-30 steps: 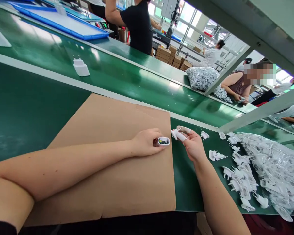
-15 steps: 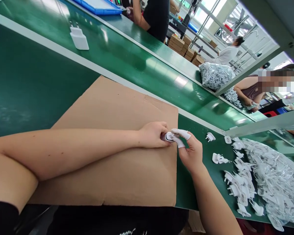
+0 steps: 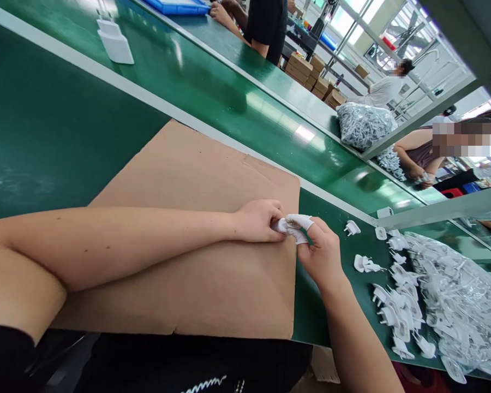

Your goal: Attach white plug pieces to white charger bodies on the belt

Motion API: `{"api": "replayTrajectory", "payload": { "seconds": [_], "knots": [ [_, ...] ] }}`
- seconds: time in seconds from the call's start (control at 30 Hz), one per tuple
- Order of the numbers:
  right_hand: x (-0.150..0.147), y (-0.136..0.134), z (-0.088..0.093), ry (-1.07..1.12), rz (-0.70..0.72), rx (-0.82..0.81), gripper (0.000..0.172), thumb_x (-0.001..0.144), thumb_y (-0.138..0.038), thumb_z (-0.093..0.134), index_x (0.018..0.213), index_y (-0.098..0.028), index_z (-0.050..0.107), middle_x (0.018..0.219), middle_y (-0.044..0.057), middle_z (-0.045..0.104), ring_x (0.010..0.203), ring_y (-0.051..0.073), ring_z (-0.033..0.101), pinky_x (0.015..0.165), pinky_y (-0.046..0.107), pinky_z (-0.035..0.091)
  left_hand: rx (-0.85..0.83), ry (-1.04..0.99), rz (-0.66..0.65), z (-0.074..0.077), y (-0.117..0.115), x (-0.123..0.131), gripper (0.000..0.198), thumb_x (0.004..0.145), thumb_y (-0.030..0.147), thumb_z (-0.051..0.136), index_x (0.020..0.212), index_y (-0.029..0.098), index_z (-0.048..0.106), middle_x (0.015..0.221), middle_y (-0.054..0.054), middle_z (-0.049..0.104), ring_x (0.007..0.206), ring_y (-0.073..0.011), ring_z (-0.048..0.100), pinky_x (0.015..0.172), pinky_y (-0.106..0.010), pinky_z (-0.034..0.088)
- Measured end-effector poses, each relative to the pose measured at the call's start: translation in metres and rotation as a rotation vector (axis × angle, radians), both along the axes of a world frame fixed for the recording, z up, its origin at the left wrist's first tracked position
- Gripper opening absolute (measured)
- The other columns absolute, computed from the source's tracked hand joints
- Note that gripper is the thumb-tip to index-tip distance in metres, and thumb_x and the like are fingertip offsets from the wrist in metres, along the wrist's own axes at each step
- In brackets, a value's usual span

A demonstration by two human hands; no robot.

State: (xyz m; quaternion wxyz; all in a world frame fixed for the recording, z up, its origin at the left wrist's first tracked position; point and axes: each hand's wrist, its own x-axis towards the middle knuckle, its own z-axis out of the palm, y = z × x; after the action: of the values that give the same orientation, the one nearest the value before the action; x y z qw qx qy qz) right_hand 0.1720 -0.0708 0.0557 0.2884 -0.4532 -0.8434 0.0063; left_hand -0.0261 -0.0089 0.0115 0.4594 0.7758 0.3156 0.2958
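Observation:
Over the right edge of a cardboard sheet (image 3: 196, 180), my left hand (image 3: 256, 221) is closed around a small white charger (image 3: 282, 225), mostly hidden by the fingers. My right hand (image 3: 323, 245) wears white finger cots on thumb and forefinger, which pinch the charger's near end. Whether a separate plug piece sits between those fingertips cannot be made out. Right of my right hand, loose white plug heads (image 3: 399, 311) with pins lie in a pile on the green bench. A single plug head (image 3: 352, 228) and another pair (image 3: 367, 265) lie closer.
A clear bag of plug heads (image 3: 466, 305) lies at the right. Beyond a pale rail runs a green conveyor carrying a white charger (image 3: 115, 42) with pins. A metal post (image 3: 445, 207) slants across the right side. Co-workers, a blue tray (image 3: 178, 6) and another bag (image 3: 364, 125) are across the belt.
The charger on the belt has travelled left and away. My hands keep their grip, and the charger's dark-rimmed end now shows less. A co-worker's arm across the belt has shifted.

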Motion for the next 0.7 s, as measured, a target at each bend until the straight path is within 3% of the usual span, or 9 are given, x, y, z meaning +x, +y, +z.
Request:
{"api": "replayTrajectory", "payload": {
  "seconds": [0.2, 0.37, 0.47, 0.53, 0.6, 0.7],
  "knots": [
    [0.003, 0.006, -0.001, -0.067, -0.009, -0.069, 0.047, 0.080, -0.005, 0.055, 0.116, -0.027, 0.075, 0.106, 0.005, 0.080, 0.094, 0.023, 0.073, 0.078, 0.032, 0.059, -0.051, 0.026, -0.042, 0.005, 0.005, -0.002, 0.022, 0.075, 0.040, 0.077, 0.071, 0.019, 0.072, 0.095, -0.002, 0.065, 0.070, -0.0128, 0.059, 0.063, -0.027, 0.045],
    [-0.005, -0.004, -0.018, 0.205, -0.140, -0.149, 0.045, 0.085, -0.011, 0.057, 0.124, -0.027, 0.074, 0.115, 0.006, 0.079, 0.104, 0.024, 0.074, 0.092, 0.035, 0.059, -0.007, 0.056, -0.036, 0.002, 0.000, -0.001, 0.030, 0.079, 0.050, 0.075, 0.079, 0.020, 0.074, 0.093, -0.003, 0.065, 0.073, -0.0153, 0.060, 0.067, -0.028, 0.047],
    [-0.004, 0.000, -0.026, 0.440, -0.101, -0.316, 0.057, 0.092, -0.026, 0.065, 0.148, -0.027, 0.057, 0.118, 0.006, 0.078, 0.108, 0.023, 0.074, 0.104, 0.039, 0.055, -0.006, 0.056, -0.026, 0.000, -0.006, 0.002, 0.031, 0.082, 0.050, 0.073, 0.091, 0.021, 0.074, 0.093, -0.003, 0.066, 0.075, -0.0170, 0.061, 0.068, -0.029, 0.048],
    [0.004, 0.008, -0.028, 0.511, -0.114, -0.341, 0.070, 0.094, -0.034, 0.068, 0.159, -0.027, 0.042, 0.127, 0.008, 0.075, 0.120, 0.024, 0.070, 0.111, 0.042, 0.051, -0.033, 0.052, -0.030, -0.001, -0.003, 0.003, 0.034, 0.084, 0.053, 0.071, 0.096, 0.021, 0.074, 0.092, -0.003, 0.068, 0.078, -0.0192, 0.062, 0.070, -0.030, 0.050],
    [0.020, 0.018, -0.028, 0.429, -0.268, -0.266, 0.068, 0.097, -0.036, 0.065, 0.159, -0.023, 0.041, 0.143, 0.014, 0.065, 0.138, 0.028, 0.058, 0.120, 0.047, 0.042, -0.061, 0.053, 0.003, 0.000, 0.012, 0.002, 0.042, 0.082, 0.058, 0.072, 0.101, 0.020, 0.073, 0.097, -0.005, 0.071, 0.087, -0.0230, 0.066, 0.076, -0.032, 0.054],
    [0.047, 0.028, -0.029, 0.142, -0.731, -0.217, 0.068, 0.095, -0.031, 0.068, 0.156, -0.011, 0.046, 0.159, 0.028, 0.045, 0.155, 0.043, 0.032, 0.125, 0.062, 0.025, -0.028, 0.137, 0.211, 0.006, 0.057, -0.005, 0.057, 0.074, 0.062, 0.076, 0.112, 0.019, 0.071, 0.106, -0.004, 0.075, 0.097, -0.0261, 0.069, 0.084, -0.032, 0.054]
  ]
}}
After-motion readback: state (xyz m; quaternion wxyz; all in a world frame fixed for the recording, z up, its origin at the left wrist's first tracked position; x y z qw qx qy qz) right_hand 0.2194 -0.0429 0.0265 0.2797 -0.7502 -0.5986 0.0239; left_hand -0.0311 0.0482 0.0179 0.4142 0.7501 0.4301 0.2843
